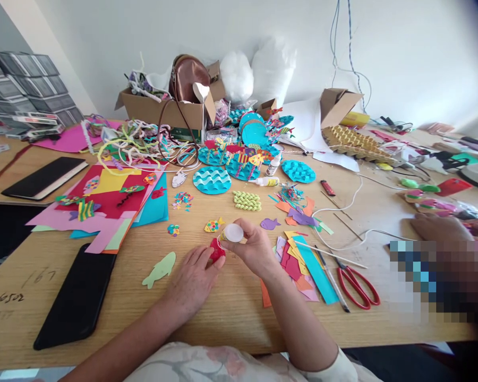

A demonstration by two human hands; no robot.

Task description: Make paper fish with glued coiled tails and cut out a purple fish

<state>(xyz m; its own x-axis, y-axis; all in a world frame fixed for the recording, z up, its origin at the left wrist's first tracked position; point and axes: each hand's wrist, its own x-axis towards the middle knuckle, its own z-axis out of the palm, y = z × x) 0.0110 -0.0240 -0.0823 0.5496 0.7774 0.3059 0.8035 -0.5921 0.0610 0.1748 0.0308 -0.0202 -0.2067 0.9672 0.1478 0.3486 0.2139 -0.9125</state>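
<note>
My right hand grips a small glue bottle, its round white base facing me and its tip down at a red paper cutout. My left hand pinches and steadies that cutout against the table; its full outline is hidden by the fingers. Just beyond lies a yellow paper fish dotted with colours. A plain purple fish rests to the right, and a pale green fish to the left of my left hand.
Red-handled scissors, a pen and paper strips lie to the right. Blue decorated discs and another glue bottle stand farther back. A black phone lies left. Another person's hand is at far right.
</note>
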